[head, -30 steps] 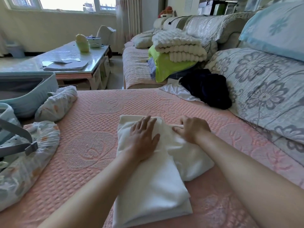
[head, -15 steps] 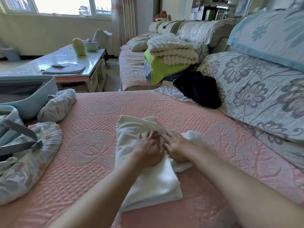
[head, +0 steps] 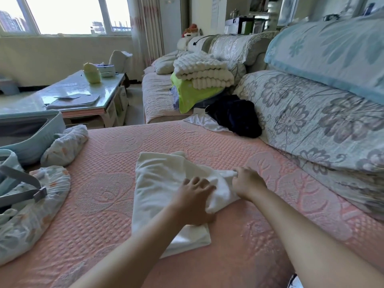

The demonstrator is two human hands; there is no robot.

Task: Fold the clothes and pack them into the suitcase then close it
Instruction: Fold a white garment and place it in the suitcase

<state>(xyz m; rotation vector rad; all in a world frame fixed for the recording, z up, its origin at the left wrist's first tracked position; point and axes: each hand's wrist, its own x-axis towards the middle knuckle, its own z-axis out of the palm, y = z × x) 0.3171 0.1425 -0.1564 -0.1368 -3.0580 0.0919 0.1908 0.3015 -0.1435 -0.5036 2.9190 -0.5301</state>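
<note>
A white garment (head: 160,183) lies partly folded on the pink quilted sofa cover (head: 108,183). My left hand (head: 193,200) rests on its near right part, fingers spread and lightly bent over the cloth. My right hand (head: 247,183) pinches a bunched white corner of the garment at its right side. The open light-blue suitcase (head: 31,132) stands at the left edge, with grey straps (head: 22,183) and floral clothes (head: 31,215) in its near half. A dark garment (head: 234,115) and a white one (head: 203,121) lie at the far end of the sofa.
A rolled floral piece (head: 66,144) lies beside the suitcase. Floral cushions (head: 311,121) line the right side. Folded blankets (head: 201,75) sit on the far sofa. A glass coffee table (head: 83,94) stands at the left rear.
My hands came together over the garment, then my right hand moved out to the right with a bunched corner. The garment's right flap is now gathered up, and the near end looks shorter.
</note>
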